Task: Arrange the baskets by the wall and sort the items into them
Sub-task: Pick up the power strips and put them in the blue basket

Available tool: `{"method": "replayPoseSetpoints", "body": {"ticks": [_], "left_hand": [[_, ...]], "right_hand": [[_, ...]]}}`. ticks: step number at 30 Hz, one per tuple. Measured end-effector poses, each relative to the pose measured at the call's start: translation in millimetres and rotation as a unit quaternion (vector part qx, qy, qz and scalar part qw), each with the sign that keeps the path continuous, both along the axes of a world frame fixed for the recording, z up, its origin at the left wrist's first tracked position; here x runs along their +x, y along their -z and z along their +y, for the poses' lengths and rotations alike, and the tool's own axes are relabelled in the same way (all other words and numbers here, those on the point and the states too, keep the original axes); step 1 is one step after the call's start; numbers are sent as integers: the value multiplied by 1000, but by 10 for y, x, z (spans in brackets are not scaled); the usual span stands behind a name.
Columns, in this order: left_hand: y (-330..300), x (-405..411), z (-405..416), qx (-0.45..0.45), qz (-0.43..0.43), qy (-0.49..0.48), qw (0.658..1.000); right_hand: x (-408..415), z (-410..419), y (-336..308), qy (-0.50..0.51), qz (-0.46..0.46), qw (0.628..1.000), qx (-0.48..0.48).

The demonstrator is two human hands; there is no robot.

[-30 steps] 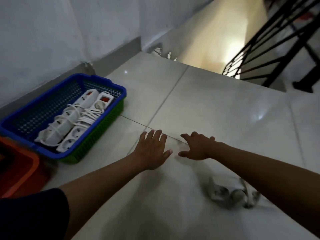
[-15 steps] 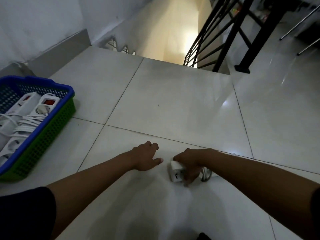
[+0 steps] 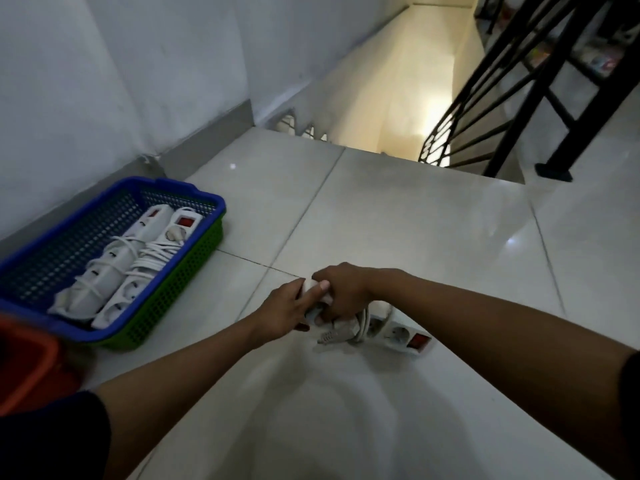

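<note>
Gripping the power strip (image 3: 391, 329) at its left end are both hands (image 3: 332, 299), apparently closed; its long axis is running rightward along the floor (image 3: 433, 237), blue basket (image 3: 45, 323) lying leftward.

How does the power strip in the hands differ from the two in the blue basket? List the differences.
The held power strip is out on the floor tiles; the basket strips lie side by side inside the blue basket. Its cord hangs loosely looped; theirs are wrapped around them. Both hands grip it; theirs lie untouched. All are white with red switches.

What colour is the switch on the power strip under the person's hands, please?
Red: the switch sits at the end of the white power strip, clearest in the head view.
</note>
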State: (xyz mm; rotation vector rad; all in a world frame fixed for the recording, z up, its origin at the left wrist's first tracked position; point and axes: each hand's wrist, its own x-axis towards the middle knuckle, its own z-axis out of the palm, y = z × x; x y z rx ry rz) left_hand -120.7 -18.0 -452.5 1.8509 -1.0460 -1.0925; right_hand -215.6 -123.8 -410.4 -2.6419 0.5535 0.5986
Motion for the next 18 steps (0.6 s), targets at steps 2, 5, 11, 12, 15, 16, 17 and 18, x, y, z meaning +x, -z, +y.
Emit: {"method": "replayPoseSetpoints", "body": {"ticks": [2,5,11,12,15,16,17,18], "left_hand": [[-67,189,97,-34,-117,-72,990],[-173,455,298,-69,-206,-180,959],[-347,1126,803,-89,-36,-460,883],[-388,1251,881,-87,-26,-504,859],[-481,1573,1111,-112,54,-620,775],[-484,1673,1183,-127,98,-645,747],[-475,1767,1243,-145,144,-662,722],[-473,1850,1290,-161,184,-672,699]], "right_hand": [[204,58,-56,6,-39,999,12],[528,143,-141,46,-95,993,56],[1181,330,-217,112,-196,974,-15],[1265,360,-195,136,-225,964,-25],[1499,494,-48,173,-281,944,13],[1579,545,9,179,-299,936,53],[1668,603,60,174,-323,924,107],[1761,666,111,164,-346,909,167]]}}
